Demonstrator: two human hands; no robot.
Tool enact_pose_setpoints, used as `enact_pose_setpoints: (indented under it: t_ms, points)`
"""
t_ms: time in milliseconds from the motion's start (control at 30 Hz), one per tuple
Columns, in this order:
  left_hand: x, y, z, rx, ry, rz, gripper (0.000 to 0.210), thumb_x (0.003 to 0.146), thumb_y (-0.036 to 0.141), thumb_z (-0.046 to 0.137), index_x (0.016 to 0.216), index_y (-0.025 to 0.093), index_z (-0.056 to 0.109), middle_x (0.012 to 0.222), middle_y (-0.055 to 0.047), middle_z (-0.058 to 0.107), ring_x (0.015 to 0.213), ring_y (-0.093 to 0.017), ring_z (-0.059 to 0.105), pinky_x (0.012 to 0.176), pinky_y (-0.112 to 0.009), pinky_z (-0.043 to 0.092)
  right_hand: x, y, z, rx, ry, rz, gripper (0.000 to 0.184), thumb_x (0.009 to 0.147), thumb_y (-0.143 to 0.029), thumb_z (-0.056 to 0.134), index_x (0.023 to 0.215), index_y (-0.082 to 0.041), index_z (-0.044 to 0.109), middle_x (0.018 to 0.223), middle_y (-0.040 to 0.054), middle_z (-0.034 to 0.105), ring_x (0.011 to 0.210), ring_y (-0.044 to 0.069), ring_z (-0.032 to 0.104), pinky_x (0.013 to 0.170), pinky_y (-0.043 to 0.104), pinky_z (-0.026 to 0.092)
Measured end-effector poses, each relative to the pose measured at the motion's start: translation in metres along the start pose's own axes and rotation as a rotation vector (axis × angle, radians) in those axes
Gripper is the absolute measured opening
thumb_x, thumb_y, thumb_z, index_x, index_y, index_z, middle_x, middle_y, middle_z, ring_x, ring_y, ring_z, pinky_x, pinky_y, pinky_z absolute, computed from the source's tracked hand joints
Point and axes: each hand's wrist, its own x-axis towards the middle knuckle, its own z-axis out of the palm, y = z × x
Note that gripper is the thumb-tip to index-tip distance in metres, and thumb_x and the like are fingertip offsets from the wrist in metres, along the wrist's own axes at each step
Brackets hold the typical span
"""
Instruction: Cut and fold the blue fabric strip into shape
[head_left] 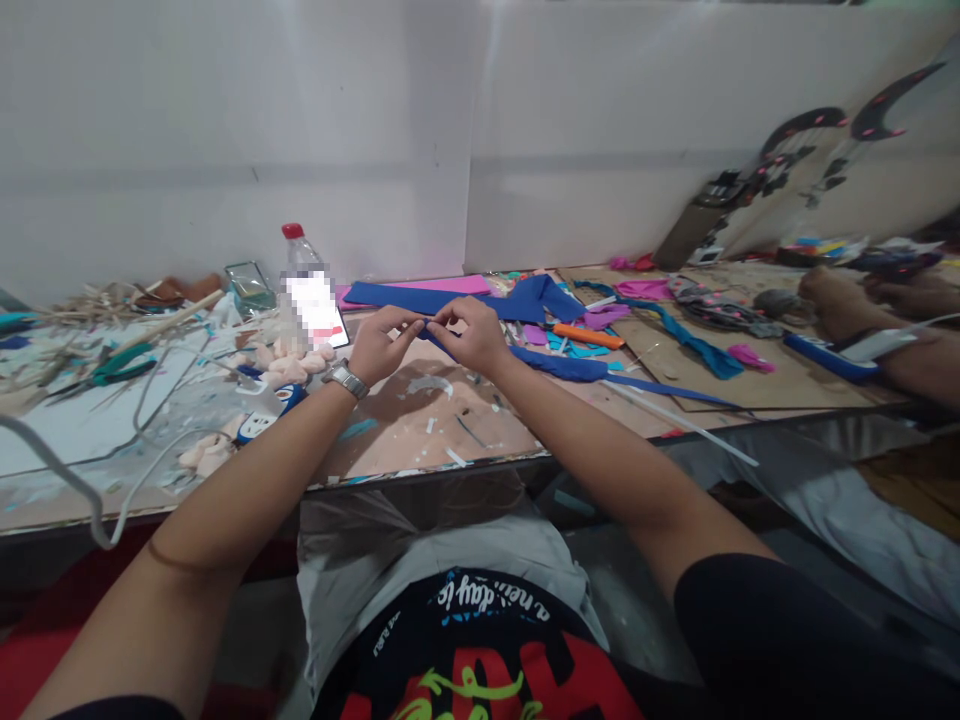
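Observation:
My left hand [384, 348], with a watch on its wrist, pinches one end of a narrow dark blue strip, cloth or paper, I cannot tell which. Close beside it, my right hand [474, 338] is closed on the same strip, thumb and finger near the left fingertips. From under the right hand the blue strip [559, 363] runs right along the table, narrowing toward the front edge. Behind both hands lies a wider folded blue piece [427, 299] on top of a pink piece [469, 285]. An orange utility knife [589, 337] rests among colored scraps right of my right hand.
Left of my hands stand a lit phone [319, 312] and a red-capped bottle [294, 236]. Green-handled pliers [124, 365], thin sticks and a power strip [266, 415] with a white cable lie further left. Another person's hand [829, 298] is at the far right, near a cardboard sheet [660, 370].

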Motion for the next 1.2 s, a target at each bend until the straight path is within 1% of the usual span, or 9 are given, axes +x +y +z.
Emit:
enact_pose_setpoints:
  t_ms: [133, 233, 333, 600, 800, 867, 1033, 1100, 1200]
  points:
    - [-0.001, 0.002, 0.000, 0.027, -0.002, 0.022, 0.034, 0.096, 0.051, 0.065, 0.096, 0.022, 0.083, 0.098, -0.009, 0.082, 0.090, -0.023, 0.069, 0.084, -0.037, 0.053, 0.000, 0.000, 0.000, 0.004, 0.002, -0.006, 0.034, 0.096, -0.051, 0.068, 0.082, -0.020, 0.071, 0.078, 0.0040, 0.071, 0.078, 0.021, 0.061, 0.075, 0.035, 0.042]
    - [-0.001, -0.001, 0.000, 0.033, 0.000, 0.005, 0.035, 0.095, 0.053, 0.067, 0.096, 0.022, 0.083, 0.096, -0.008, 0.082, 0.086, -0.023, 0.069, 0.082, -0.036, 0.053, 0.000, 0.001, 0.001, 0.018, 0.009, -0.002, 0.041, 0.096, -0.059, 0.066, 0.082, -0.020, 0.071, 0.078, 0.0044, 0.071, 0.078, 0.021, 0.061, 0.076, 0.035, 0.042]
    - [-0.001, -0.003, 0.001, 0.028, 0.003, -0.023, 0.038, 0.096, 0.054, 0.064, 0.095, 0.021, 0.083, 0.095, -0.008, 0.082, 0.084, -0.022, 0.069, 0.080, -0.035, 0.053, 0.000, 0.001, 0.002, 0.014, 0.012, 0.004, 0.043, 0.096, -0.061, 0.065, 0.083, -0.020, 0.071, 0.079, 0.0045, 0.071, 0.078, 0.021, 0.061, 0.076, 0.035, 0.043]
    - [0.000, -0.004, 0.004, -0.009, 0.000, -0.099, 0.048, 0.097, 0.061, 0.057, 0.098, 0.018, 0.078, 0.097, -0.009, 0.081, 0.087, -0.022, 0.071, 0.081, -0.034, 0.054, 0.001, -0.002, 0.001, -0.010, -0.037, 0.046, 0.039, 0.097, -0.058, 0.066, 0.089, -0.020, 0.074, 0.084, 0.0050, 0.074, 0.082, 0.021, 0.062, 0.080, 0.035, 0.043]
    - [-0.002, -0.003, 0.002, -0.035, -0.046, -0.125, 0.047, 0.098, 0.060, 0.056, 0.096, 0.018, 0.077, 0.093, -0.009, 0.079, 0.085, -0.023, 0.069, 0.081, -0.034, 0.052, 0.001, -0.003, 0.002, -0.005, -0.036, 0.044, 0.043, 0.097, -0.059, 0.064, 0.081, -0.020, 0.071, 0.081, 0.0057, 0.073, 0.080, 0.022, 0.061, 0.079, 0.036, 0.043]
    - [-0.002, -0.005, 0.002, -0.040, -0.057, -0.131, 0.046, 0.097, 0.060, 0.057, 0.096, 0.019, 0.077, 0.092, -0.008, 0.078, 0.085, -0.023, 0.068, 0.080, -0.035, 0.051, 0.002, -0.003, 0.002, 0.004, -0.041, 0.052, 0.042, 0.096, -0.059, 0.064, 0.083, -0.020, 0.071, 0.083, 0.0061, 0.072, 0.081, 0.022, 0.061, 0.079, 0.036, 0.044]
    - [0.000, -0.008, 0.000, -0.084, -0.101, -0.145, 0.047, 0.095, 0.062, 0.059, 0.089, 0.019, 0.077, 0.082, -0.005, 0.073, 0.081, -0.022, 0.063, 0.078, -0.033, 0.049, 0.003, -0.003, 0.000, 0.079, -0.109, -0.039, 0.035, 0.100, -0.053, 0.060, 0.108, -0.021, 0.075, 0.097, 0.0075, 0.074, 0.088, 0.022, 0.064, 0.087, 0.038, 0.048]
    - [0.000, -0.008, 0.001, -0.117, -0.110, -0.162, 0.048, 0.095, 0.064, 0.060, 0.086, 0.019, 0.076, 0.080, -0.005, 0.072, 0.078, -0.021, 0.062, 0.077, -0.033, 0.050, 0.004, -0.003, 0.000, 0.081, -0.123, -0.064, 0.035, 0.102, -0.051, 0.058, 0.105, -0.022, 0.077, 0.099, 0.0081, 0.074, 0.090, 0.023, 0.064, 0.088, 0.039, 0.049]
    - [0.000, -0.006, 0.003, -0.183, -0.117, -0.204, 0.053, 0.094, 0.068, 0.059, 0.089, 0.018, 0.076, 0.082, -0.005, 0.072, 0.079, -0.020, 0.062, 0.076, -0.032, 0.051, 0.004, -0.004, 0.000, 0.083, -0.099, -0.070, 0.034, 0.101, -0.050, 0.058, 0.099, -0.021, 0.077, 0.096, 0.0086, 0.073, 0.089, 0.023, 0.064, 0.086, 0.039, 0.049]
